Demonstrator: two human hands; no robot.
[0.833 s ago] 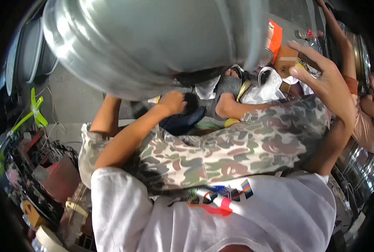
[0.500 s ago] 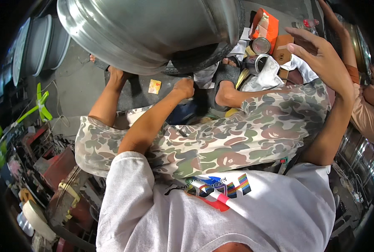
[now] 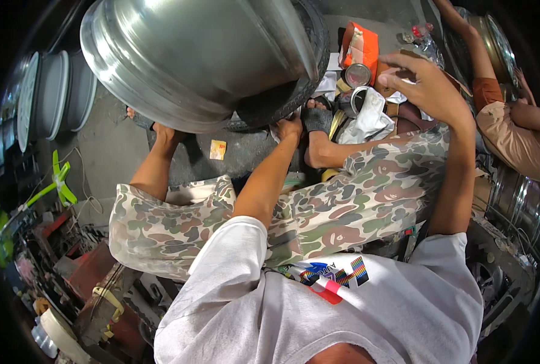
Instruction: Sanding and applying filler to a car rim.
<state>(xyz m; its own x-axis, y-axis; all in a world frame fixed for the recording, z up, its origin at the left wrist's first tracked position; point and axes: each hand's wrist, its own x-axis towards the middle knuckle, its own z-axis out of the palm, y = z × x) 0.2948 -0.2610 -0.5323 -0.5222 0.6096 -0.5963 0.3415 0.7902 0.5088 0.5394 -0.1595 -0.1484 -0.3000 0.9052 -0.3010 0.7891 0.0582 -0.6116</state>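
A large silver wheel rim point(image 3: 185, 64), tilted with a black tyre point(image 3: 273, 109) at its lower right, fills the upper middle in front of me. My left hand point(image 3: 287, 126) is closed just below the tyre; what is in its fingers is too hidden to tell. My right hand point(image 3: 427, 91) is raised to the right of the rim, fingers bent but apart, holding nothing. Below it lie a crumpled white cloth point(image 3: 370, 118) and other small items. A small yellow packet point(image 3: 218, 150) lies on the grey ground between my legs and the rim.
More rims point(image 3: 57, 100) stand at the left. A green fan point(image 3: 60, 182) and cluttered red machinery point(image 3: 88, 273) are lower left. An orange bag point(image 3: 367, 42) and round tin point(image 3: 358, 74) sit beyond my right hand. A co-worker point(image 3: 506, 130) works beside wheels point(image 3: 488, 48) at the right.
My left hand has moved right, in under the tyre. The rim has shifted, revealing the yellow packet and more of the tyre. My right hand stays raised and open.
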